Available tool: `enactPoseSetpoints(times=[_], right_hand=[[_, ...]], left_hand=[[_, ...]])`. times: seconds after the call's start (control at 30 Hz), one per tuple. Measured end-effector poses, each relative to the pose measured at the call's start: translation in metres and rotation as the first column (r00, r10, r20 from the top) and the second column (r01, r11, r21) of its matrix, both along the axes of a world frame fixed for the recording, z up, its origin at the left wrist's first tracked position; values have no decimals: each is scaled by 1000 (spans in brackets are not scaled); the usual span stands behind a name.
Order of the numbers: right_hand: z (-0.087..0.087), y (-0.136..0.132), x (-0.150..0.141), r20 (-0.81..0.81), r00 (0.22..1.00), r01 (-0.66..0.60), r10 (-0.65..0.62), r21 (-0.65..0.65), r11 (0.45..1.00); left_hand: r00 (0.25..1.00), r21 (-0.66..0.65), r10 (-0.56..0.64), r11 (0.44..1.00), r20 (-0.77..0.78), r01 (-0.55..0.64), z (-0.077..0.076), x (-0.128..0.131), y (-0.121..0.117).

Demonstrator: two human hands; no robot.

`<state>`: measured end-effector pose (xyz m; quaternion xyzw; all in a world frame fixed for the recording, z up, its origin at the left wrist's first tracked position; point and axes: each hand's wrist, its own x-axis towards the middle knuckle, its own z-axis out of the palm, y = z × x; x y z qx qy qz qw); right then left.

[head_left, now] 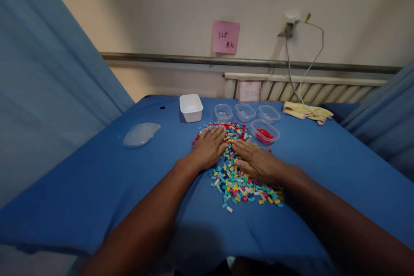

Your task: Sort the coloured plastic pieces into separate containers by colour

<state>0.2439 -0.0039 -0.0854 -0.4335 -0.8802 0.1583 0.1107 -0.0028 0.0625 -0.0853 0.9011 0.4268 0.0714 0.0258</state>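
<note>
A spread pile of small toy building bricks (239,185) in red, yellow, turquoise, white and blue covers the middle of the blue-covered table. My left hand (208,146) lies flat over the pile's left side, its fingers stretched out away from me. Opposite it, my right hand (257,160) rests on the right side with fingers extended and pointing left. Bricks under both palms are hidden. More red bricks show at the far end of the pile. Just beyond my right hand, a clear plastic tub (274,134) contains red bricks (264,135).
Three clear tubs, among them the left one (223,113), stand in a row at the back. Left of them is a white container (190,108). A clear lid (141,134) lies at left, a yellow cloth (304,111) at back right, with a cable (300,84) hanging over it.
</note>
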Motion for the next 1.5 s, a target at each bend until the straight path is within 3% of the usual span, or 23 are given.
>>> enactPoseSetpoints(times=[0.13, 0.27, 0.4, 0.53, 0.63, 0.73, 0.83, 0.9, 1.0, 1.07, 1.2, 1.33, 1.4, 1.5], right_hand=[[-7, -1, 11, -14, 996, 84, -83, 33, 996], [-3, -12, 40, -30, 979, 202, -200, 215, 955], [-2, -16, 66, 175, 908, 326, -380, 273, 905], [-9, -12, 73, 281, 881, 322, -382, 236, 917], [-13, -12, 69, 201, 917, 302, -344, 212, 930], [-12, -12, 58, 7, 951, 303, -309, 182, 936], [-7, -6, 42, -187, 944, 296, -273, 104, 950], [-2, 2, 30, -206, 952, 244, -228, 58, 968], [5, 15, 18, -128, 980, 154, -150, 17, 988], [8, 21, 13, -80, 986, 144, -144, -1, 990], [10, 22, 14, -69, 984, 163, -165, -21, 986], [13, 16, 25, -235, 956, 174, -176, -31, 984], [15, 13, 36, -347, 909, 253, -231, 19, 967], [18, 14, 57, -485, 797, 442, -360, 63, 895]], left_hand=[[992, -35, -127, 991, -23, 126, 3, 2, -13], [986, 58, -160, 986, 48, 158, 15, 6, -21], [973, 50, -192, 981, 128, 187, 24, 8, -27], [953, -27, -292, 955, 77, 295, 30, 9, -33], [940, -71, -341, 937, 15, 341, 36, 3, -34], [938, -116, -343, 931, 54, 347, 41, -7, -29], [954, -93, -224, 965, 201, 246, 37, -21, -13], [925, -27, -31, 999, 380, 45, 29, -31, 1], [694, -17, 237, 951, 680, -308, 11, -48, 25], [562, -75, 314, 911, 765, -406, 1, -57, 39], [442, -171, 367, 890, 819, -423, -10, -61, 51], [447, -156, 344, 901, 826, -405, -10, -51, 50], [453, -145, 340, 900, 824, -411, -8, -49, 51], [380, -194, 352, 898, 855, -395, -8, -50, 55]])
